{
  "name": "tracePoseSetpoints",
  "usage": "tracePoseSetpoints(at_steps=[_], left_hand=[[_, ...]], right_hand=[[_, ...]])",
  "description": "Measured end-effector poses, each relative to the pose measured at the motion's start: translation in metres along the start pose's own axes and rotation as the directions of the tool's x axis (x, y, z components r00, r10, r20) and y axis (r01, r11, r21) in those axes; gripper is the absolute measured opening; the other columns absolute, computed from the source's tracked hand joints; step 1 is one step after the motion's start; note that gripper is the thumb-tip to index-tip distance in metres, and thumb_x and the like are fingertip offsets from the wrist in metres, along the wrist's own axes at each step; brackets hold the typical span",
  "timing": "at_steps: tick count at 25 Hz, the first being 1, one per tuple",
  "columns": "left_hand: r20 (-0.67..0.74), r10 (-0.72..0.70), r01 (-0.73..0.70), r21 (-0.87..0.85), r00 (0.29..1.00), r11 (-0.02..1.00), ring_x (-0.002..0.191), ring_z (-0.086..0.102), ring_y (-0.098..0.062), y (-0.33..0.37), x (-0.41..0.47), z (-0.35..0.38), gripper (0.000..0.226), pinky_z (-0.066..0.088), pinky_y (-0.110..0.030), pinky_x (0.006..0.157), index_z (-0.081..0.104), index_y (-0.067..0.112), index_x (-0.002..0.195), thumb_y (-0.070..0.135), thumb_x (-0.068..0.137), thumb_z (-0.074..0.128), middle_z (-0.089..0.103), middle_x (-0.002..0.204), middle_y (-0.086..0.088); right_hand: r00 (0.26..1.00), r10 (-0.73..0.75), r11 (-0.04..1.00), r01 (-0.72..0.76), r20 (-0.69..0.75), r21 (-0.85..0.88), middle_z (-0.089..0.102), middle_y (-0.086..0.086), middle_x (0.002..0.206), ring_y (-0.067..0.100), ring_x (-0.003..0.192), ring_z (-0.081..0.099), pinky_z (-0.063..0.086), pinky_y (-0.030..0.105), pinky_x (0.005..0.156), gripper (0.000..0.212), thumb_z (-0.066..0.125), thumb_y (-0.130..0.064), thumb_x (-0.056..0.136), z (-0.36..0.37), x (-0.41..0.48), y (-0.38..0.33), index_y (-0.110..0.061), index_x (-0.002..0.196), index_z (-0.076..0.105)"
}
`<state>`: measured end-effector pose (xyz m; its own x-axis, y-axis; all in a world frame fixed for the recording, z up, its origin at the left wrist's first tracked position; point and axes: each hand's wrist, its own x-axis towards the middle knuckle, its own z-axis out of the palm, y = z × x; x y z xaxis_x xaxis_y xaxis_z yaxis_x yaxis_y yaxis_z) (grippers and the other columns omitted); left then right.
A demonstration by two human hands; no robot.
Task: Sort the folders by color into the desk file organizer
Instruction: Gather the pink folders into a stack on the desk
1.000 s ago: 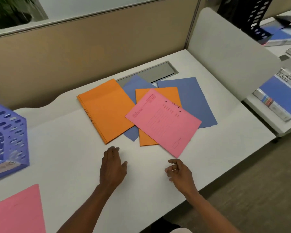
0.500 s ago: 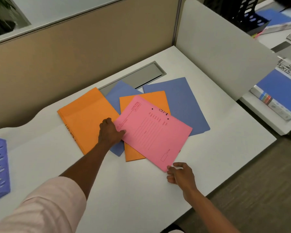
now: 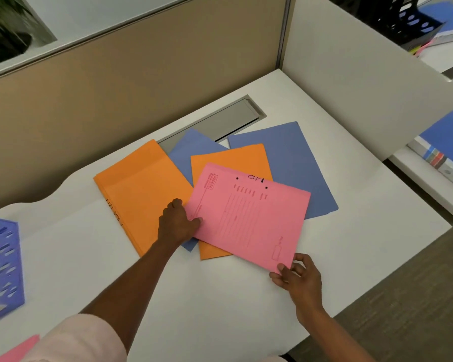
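The white desk [image 3: 94, 257] carries everything, and the purple perforated file organizer [image 3: 0, 265] stands well off to the left of the left hand, half out of sight. Beyond both hands the folders lie fanned and overlapping: a large blue folder [image 3: 298, 163] farthest out past the right hand, a thick orange folder [image 3: 141, 194] just beyond the left hand, a second blue folder [image 3: 194, 152] and a second orange folder [image 3: 230, 160] tucked between them.

On top of the heap, spanning the gap between the hands, sits the pink folder [image 3: 249, 220], printed side up. The left hand [image 3: 177, 224] presses on its left edge, thumb laid over the sheet, fingers seemingly curled at or under the border; I cannot tell if it truly pinches. The right hand [image 3: 297, 276] closes finger and thumb on the near right corner.

It looks like thin card: light, flexible, likely to sag if lifted by one corner, and smooth enough to slide off the sheets beneath or drag them along. Taking it at two opposite edges, as the hands are placed, seems the sound hold; a pinch along the folded spine should keep it from gaping.

A pink sheet's corner [image 3: 19, 348] shows near the left sleeve [image 3: 81, 338].
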<state>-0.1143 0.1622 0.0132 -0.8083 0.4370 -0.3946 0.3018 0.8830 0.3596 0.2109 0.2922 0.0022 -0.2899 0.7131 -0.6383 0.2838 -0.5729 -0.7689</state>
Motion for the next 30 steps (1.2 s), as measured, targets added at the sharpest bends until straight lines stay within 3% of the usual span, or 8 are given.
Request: tracePoseSetpoints(at_steps=[4,9,12,16,18,21,26,30], left_hand=[[-0.057,0.023,-0.022,0.019,0.998,1.0,0.135,0.049,-0.039,-0.004,-0.017,-0.004,0.094,0.044,-0.05,0.106,0.037,0.003,0.149,0.054,0.081,0.078,0.051,0.146,-0.018],[-0.244,0.298,-0.323,-0.068,0.923,0.944,0.16,0.001,-0.02,0.016,-0.041,-0.048,0.125,0.007,-0.044,0.127,0.004,0.016,0.165,0.07,0.077,0.075,0.0,0.174,-0.004],[-0.16,0.315,-0.335,-0.113,0.935,0.935,0.156,0.02,-0.022,0.02,-0.053,-0.073,0.116,0.018,-0.047,0.128,0.019,0.028,0.162,0.072,0.072,0.079,0.025,0.169,0.002],[-0.1,0.359,-0.372,-0.184,0.928,0.91,0.106,0.065,-0.012,0.009,-0.083,-0.091,0.056,0.057,-0.045,0.088,0.059,0.038,0.127,0.054,0.078,0.081,0.069,0.12,0.017],[-0.2,0.404,-0.433,-0.129,0.892,0.892,0.099,0.063,-0.011,0.006,-0.111,-0.092,0.039,0.057,-0.044,0.083,0.061,0.035,0.124,0.041,0.088,0.075,0.07,0.115,0.016],[-0.392,0.484,-0.535,-0.026,0.782,0.844,0.1,0.056,-0.012,0.013,-0.169,-0.088,0.032,0.049,-0.037,0.085,0.064,0.025,0.127,0.028,0.096,0.071,0.067,0.111,0.01],[-0.619,0.543,-0.497,0.268,0.567,0.825,0.094,0.058,-0.022,0.036,-0.262,-0.068,0.049,0.051,-0.039,0.079,0.068,0.004,0.132,0.01,0.086,0.082,0.072,0.101,-0.007],[-0.638,0.536,-0.401,0.361,0.552,0.842,0.116,0.066,-0.034,0.017,-0.287,-0.06,0.064,0.052,-0.048,0.093,0.057,0.008,0.144,-0.007,0.085,0.075,0.07,0.127,-0.017]], right_hand=[[0.976,-0.193,0.98,0.197,0.101,-0.033,0.076,0.025,0.099,0.038,0.093,0.079,0.068,0.039,0.076,0.027,0.067,0.013,0.095,-0.021,0.0,-0.034,-0.009,0.112,0.068],[0.904,-0.351,0.91,0.392,0.245,-0.139,0.078,0.015,0.101,0.036,0.09,0.079,0.068,0.045,0.081,0.022,0.067,0.011,0.096,-0.04,0.001,-0.082,-0.006,0.109,0.072],[0.889,-0.374,0.894,0.421,0.265,-0.15,0.078,0.018,0.097,0.036,0.085,0.08,0.068,0.046,0.083,0.018,0.067,0.013,0.095,-0.043,0.001,-0.098,-0.001,0.105,0.073],[0.891,-0.397,0.904,0.421,0.219,-0.074,0.077,0.019,0.097,0.04,0.089,0.078,0.067,0.05,0.083,0.016,0.069,0.01,0.094,-0.043,-0.001,-0.098,-0.003,0.103,0.072],[0.924,-0.356,0.934,0.356,0.14,0.029,0.079,0.016,0.105,0.043,0.102,0.076,0.068,0.045,0.085,0.015,0.072,0.001,0.095,-0.038,-0.005,-0.086,-0.01,0.105,0.072],[1.0,-0.028,0.93,0.023,0.01,0.366,0.076,0.016,0.126,0.038,0.119,0.072,0.063,0.042,0.093,0.025,0.074,-0.019,0.097,-0.02,-0.014,-0.065,-0.017,0.122,0.07],[0.925,0.202,0.764,-0.354,0.321,0.539,0.066,0.02,0.144,0.036,0.131,0.065,0.052,0.056,0.11,0.068,0.075,-0.046,0.087,0.041,-0.043,-0.037,-0.014,0.146,0.062],[0.846,0.152,0.725,-0.447,0.511,0.525,0.066,0.027,0.142,0.046,0.135,0.061,0.042,0.076,0.112,0.07,0.068,-0.064,0.093,0.077,-0.067,-0.025,-0.019,0.147,0.062]])
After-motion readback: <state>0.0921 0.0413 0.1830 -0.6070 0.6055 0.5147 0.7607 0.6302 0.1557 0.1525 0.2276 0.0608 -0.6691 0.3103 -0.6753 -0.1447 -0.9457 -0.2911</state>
